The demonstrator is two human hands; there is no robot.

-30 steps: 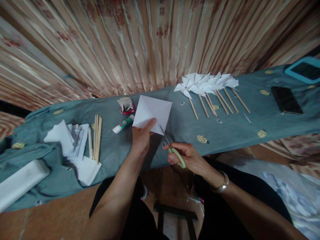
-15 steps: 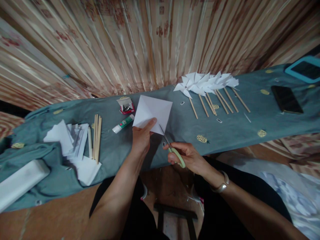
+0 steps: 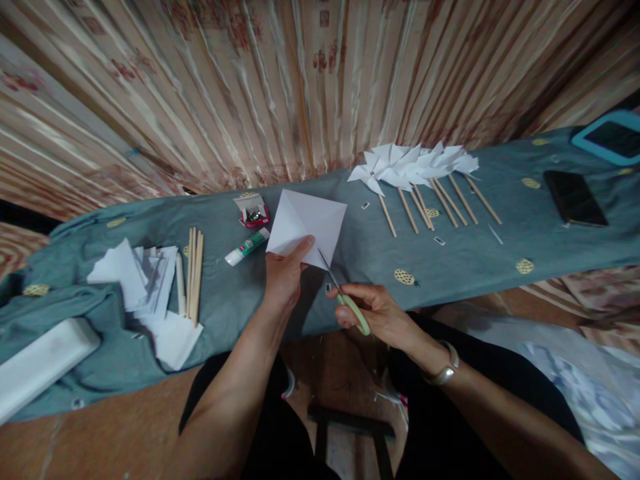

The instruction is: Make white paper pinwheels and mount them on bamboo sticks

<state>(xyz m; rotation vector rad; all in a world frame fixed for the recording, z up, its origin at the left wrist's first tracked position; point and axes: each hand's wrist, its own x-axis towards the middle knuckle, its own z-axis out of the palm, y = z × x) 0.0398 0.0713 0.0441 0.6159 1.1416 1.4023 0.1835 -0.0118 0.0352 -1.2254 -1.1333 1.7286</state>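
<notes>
My left hand pinches the near corner of a creased white paper square, holding it tilted above the teal cloth. My right hand is closed round green-handled scissors, whose blades point up-left and meet the paper's lower right edge. A bracelet sits on my right wrist.
Several finished white paper pinwheels on wooden sticks lie at the back right. A glue tube and a small red box lie left of the paper. Loose wooden sticks, paper scraps, a phone and a teal-cased tablet are also there.
Almost nothing differs; the scissors' tips have crept slightly along the paper's lower right edge, and the view has shifted a touch.
</notes>
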